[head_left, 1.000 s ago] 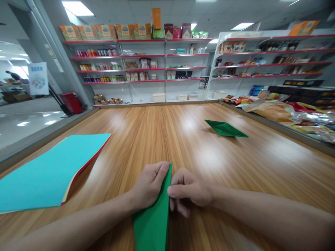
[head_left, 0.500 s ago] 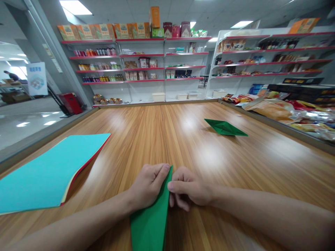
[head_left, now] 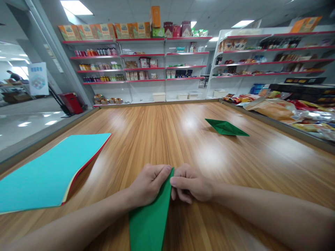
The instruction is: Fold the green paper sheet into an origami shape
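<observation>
A folded sheet of green paper (head_left: 151,225) lies in front of me, its narrow tip pointing away and its near end cut off by the bottom of the view. My left hand (head_left: 149,184) is closed on its left side, the thumb pressed near the tip. On the opposite edge, my right hand (head_left: 192,183) pinches the paper between thumb and bent forefinger, just below the tip. The other right fingers curl beneath and are partly hidden. Farther off to the right rests a green folded-paper boat shape (head_left: 226,128), untouched.
A stack of coloured paper (head_left: 57,167), light blue on top, lies at the left of the wooden table (head_left: 141,132). Bagged snacks (head_left: 277,109) are piled beyond the right rim. Stocked shelves (head_left: 141,54) stand behind, and a red hand cart (head_left: 71,103) is at left.
My right hand has slid slightly up along the paper's right edge toward the tip. My left hand keeps its hold, and the paper has barely shifted.
</observation>
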Demonstrator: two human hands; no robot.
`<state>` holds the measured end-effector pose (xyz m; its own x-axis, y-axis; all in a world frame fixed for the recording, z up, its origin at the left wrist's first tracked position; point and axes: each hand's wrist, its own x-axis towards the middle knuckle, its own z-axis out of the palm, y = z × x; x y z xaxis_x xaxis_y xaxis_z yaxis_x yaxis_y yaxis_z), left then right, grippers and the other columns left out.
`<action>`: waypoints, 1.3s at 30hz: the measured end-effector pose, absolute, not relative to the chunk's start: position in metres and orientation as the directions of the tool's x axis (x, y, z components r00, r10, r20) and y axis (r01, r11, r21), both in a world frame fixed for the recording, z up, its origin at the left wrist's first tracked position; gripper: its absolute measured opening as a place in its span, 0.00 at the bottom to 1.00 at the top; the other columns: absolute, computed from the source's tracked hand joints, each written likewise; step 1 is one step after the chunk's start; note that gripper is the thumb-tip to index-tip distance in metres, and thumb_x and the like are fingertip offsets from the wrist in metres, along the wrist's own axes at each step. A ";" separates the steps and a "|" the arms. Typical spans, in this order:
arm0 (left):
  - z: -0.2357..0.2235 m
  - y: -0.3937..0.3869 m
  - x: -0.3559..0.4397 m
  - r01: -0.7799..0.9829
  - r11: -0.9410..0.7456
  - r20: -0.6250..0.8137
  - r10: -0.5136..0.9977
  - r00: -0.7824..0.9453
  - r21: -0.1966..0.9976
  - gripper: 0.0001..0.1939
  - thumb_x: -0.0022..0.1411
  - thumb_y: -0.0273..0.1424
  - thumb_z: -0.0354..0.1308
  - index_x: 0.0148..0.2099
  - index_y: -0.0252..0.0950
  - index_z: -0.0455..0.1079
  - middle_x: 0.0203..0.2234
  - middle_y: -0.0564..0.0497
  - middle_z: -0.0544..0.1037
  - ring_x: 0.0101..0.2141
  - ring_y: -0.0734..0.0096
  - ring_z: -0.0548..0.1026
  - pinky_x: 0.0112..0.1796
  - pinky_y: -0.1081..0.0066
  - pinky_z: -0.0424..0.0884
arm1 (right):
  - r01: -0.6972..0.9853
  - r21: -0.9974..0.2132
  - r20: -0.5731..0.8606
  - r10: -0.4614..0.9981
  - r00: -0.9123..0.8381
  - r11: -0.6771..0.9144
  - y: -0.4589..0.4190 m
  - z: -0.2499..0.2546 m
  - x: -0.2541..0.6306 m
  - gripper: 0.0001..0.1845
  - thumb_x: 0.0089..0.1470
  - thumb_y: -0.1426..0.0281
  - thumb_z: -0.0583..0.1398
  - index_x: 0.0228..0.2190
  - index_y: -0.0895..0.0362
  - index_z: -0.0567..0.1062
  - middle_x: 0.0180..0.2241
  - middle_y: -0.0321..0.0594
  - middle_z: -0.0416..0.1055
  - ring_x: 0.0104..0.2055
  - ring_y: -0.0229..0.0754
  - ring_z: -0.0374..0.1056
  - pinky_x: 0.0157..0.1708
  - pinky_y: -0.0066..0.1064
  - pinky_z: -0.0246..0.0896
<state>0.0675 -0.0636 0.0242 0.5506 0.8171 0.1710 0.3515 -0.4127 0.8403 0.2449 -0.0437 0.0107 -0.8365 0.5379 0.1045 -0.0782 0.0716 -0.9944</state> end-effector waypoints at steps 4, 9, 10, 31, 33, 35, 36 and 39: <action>0.024 -0.063 0.066 0.340 -0.455 0.202 0.794 0.573 0.823 0.25 0.70 0.38 0.40 0.22 0.35 0.63 0.16 0.57 0.64 0.20 0.77 0.62 0.25 0.76 0.58 | -0.047 -0.992 0.101 0.500 -0.860 0.121 -0.044 0.013 0.249 0.30 0.57 0.52 0.52 0.18 0.64 0.72 0.07 0.31 0.58 0.11 0.29 0.50 0.15 0.23 0.49; 0.024 -0.063 0.064 0.327 -0.478 0.191 0.755 0.628 0.815 0.25 0.71 0.36 0.40 0.25 0.34 0.68 0.18 0.55 0.68 0.21 0.77 0.65 0.26 0.77 0.60 | -0.010 -0.996 0.059 0.542 -0.838 0.093 -0.042 0.015 0.252 0.25 0.55 0.55 0.55 0.21 0.64 0.73 0.09 0.29 0.57 0.10 0.28 0.49 0.12 0.22 0.42; 0.024 -0.062 0.064 0.318 -0.478 0.183 0.743 0.644 0.819 0.25 0.71 0.36 0.39 0.27 0.33 0.70 0.21 0.54 0.72 0.23 0.76 0.68 0.28 0.77 0.62 | -0.030 -0.996 0.070 0.562 -0.824 0.080 -0.041 0.015 0.253 0.23 0.54 0.56 0.56 0.21 0.64 0.73 0.09 0.29 0.57 0.11 0.28 0.49 0.12 0.22 0.42; 0.029 -0.063 0.064 0.147 -0.478 0.270 0.694 0.667 0.866 0.25 0.72 0.34 0.38 0.28 0.33 0.69 0.23 0.52 0.75 0.26 0.75 0.73 0.33 0.77 0.66 | -0.230 -0.964 0.101 0.619 -0.779 -0.132 -0.049 0.014 0.248 0.24 0.55 0.56 0.54 0.22 0.63 0.71 0.09 0.31 0.59 0.10 0.30 0.51 0.12 0.22 0.45; 0.030 -0.065 0.068 0.154 -0.489 0.292 0.713 0.638 0.858 0.24 0.72 0.33 0.38 0.28 0.34 0.68 0.23 0.52 0.75 0.27 0.74 0.73 0.34 0.77 0.66 | -0.218 -0.970 0.098 0.649 -0.755 -0.107 -0.050 0.014 0.248 0.26 0.56 0.53 0.53 0.22 0.62 0.70 0.09 0.31 0.59 0.10 0.31 0.51 0.11 0.22 0.43; 0.031 -0.066 0.072 0.188 -0.498 0.292 0.730 0.617 0.846 0.23 0.71 0.33 0.38 0.28 0.34 0.68 0.22 0.53 0.74 0.27 0.74 0.73 0.34 0.76 0.66 | -0.183 -0.982 0.103 0.655 -0.749 -0.055 -0.052 0.014 0.250 0.28 0.56 0.50 0.51 0.22 0.62 0.69 0.10 0.31 0.58 0.10 0.31 0.52 0.10 0.22 0.42; 0.031 -0.067 0.074 0.210 -0.498 0.289 0.743 0.604 0.841 0.23 0.71 0.33 0.38 0.27 0.34 0.67 0.22 0.53 0.74 0.26 0.74 0.73 0.33 0.76 0.65 | -0.160 -0.987 0.111 0.653 -0.749 -0.015 -0.053 0.014 0.250 0.28 0.57 0.50 0.51 0.22 0.61 0.69 0.10 0.31 0.58 0.11 0.31 0.53 0.11 0.21 0.43; 0.027 -0.067 0.079 0.308 -0.483 0.308 0.825 0.473 0.820 0.23 0.71 0.35 0.39 0.24 0.35 0.61 0.17 0.56 0.67 0.21 0.76 0.68 0.26 0.77 0.62 | -0.061 -0.985 0.149 0.632 -0.761 0.159 -0.057 0.016 0.252 0.29 0.59 0.49 0.48 0.22 0.59 0.65 0.11 0.30 0.59 0.12 0.30 0.55 0.12 0.20 0.46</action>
